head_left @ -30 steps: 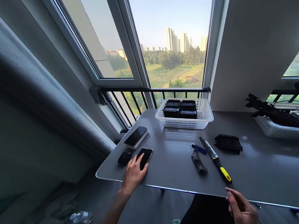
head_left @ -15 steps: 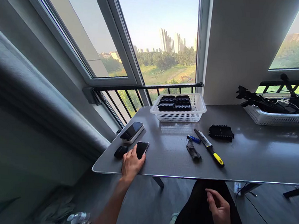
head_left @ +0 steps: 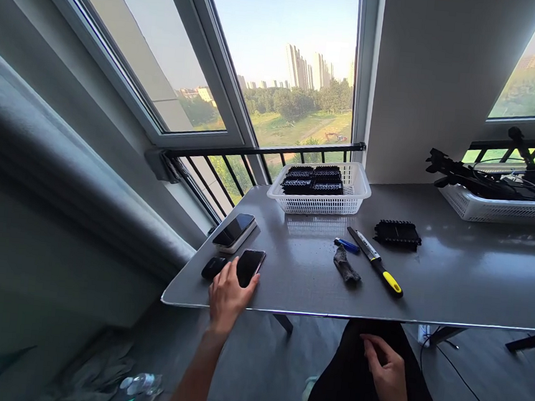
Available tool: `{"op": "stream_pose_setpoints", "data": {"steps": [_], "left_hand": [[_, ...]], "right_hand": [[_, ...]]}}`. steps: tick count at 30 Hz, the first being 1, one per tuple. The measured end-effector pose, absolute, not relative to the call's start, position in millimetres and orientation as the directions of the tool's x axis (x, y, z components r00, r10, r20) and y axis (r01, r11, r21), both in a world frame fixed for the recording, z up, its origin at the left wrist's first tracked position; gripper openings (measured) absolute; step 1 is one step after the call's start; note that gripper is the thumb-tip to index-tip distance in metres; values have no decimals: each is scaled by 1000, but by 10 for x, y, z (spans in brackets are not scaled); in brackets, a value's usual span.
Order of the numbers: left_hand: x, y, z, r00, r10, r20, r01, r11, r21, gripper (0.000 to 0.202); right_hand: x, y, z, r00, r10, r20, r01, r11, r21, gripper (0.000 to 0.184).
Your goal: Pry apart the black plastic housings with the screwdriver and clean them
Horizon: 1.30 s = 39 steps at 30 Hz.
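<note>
My left hand (head_left: 226, 293) lies at the grey table's (head_left: 452, 285) near left corner, fingers stretched toward a dark phone (head_left: 249, 266) and touching its near end. A small black case (head_left: 213, 267) sits just left of the fingertips. Behind them a second phone (head_left: 234, 229) rests on a white block. My right hand (head_left: 386, 370) hangs below the table's front edge over my dark lap, fingers loosely curled and apart, holding nothing.
A white basket (head_left: 356, 199) of black parts stands at the back by the railing. On the table lie a yellow-handled knife (head_left: 375, 262), a blue lighter (head_left: 346, 245), a dark rag (head_left: 346, 267) and a black ribbed part (head_left: 397, 233). Another basket (head_left: 491, 209) with cables sits far right.
My right hand dropped from the table's front edge down to my lap. My left hand slid slightly back along the phone. The view shifted a little right and up.
</note>
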<state>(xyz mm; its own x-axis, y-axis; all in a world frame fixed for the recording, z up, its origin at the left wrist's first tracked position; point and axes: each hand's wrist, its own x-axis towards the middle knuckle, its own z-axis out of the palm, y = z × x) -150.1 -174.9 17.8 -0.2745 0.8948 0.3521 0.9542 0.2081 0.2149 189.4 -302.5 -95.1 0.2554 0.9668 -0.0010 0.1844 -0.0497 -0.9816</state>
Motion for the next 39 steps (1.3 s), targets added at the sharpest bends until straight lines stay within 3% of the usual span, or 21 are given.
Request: {"op": "stream_pose_setpoints", "data": {"steps": [7, 12, 23, 32, 39], "left_hand": [[-1548, -2015, 78, -308, 794, 524, 917, 102, 385, 58], [-1590, -2112, 15, -291, 735, 613, 917, 32, 397, 51], [-1592, -1829, 161, -110, 902, 417, 910, -77, 407, 62], [-1630, -1828, -3, -325, 671, 666, 870, -64, 489, 48], [-1645, -1888, -126, -407, 614, 676, 823, -74, 563, 49]], "right_hand": [[1910, -2996, -935, 246, 969, -15, 190, -64, -980, 37], [1922, -2989, -970, 249, 968, -34, 184, -82, -980, 36], [1913, -2987, -935, 216, 974, -62, 169, -99, -981, 34], [1925, -2984, -971, 191, 980, -53, 175, -87, -981, 33], [1928, -2978, -974, 194, 980, -46, 178, -81, -981, 32]]}}
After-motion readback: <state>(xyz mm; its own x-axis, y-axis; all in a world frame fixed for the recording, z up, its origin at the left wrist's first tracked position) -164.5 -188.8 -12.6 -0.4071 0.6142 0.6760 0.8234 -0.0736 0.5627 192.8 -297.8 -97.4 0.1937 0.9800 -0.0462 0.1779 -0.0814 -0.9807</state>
